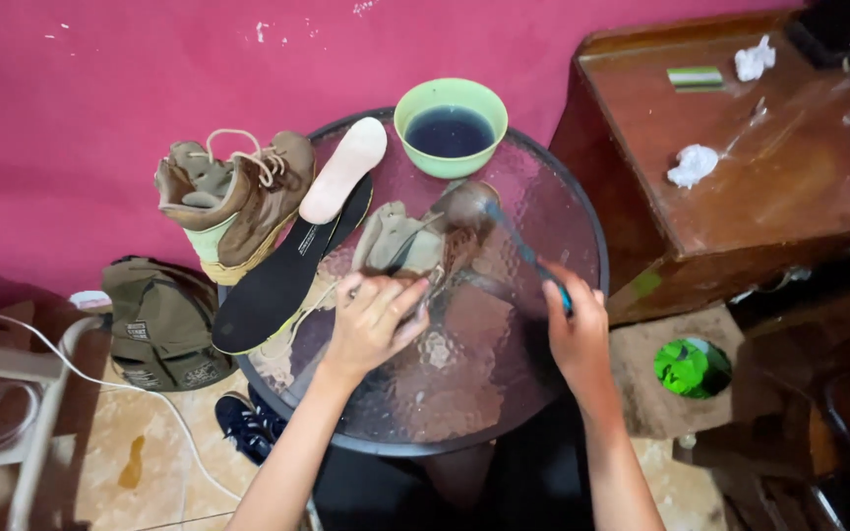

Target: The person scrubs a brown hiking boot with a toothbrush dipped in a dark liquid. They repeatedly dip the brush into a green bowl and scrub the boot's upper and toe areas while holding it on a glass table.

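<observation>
A lived-in room at home, pink wall beyond the fingers, round glass table under them, wooden cabinet with crumpled tissues to their right, tiled floor with a cap to their left

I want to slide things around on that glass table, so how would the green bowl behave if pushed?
The green bowl looks nearly full of dark liquid, so it would probably feel heavy and slosh if shoved quickly. Its wide, low shape suggests it is unlikely to tip. On the smooth glass table it may slide easily, and it sits near the rim.
</observation>
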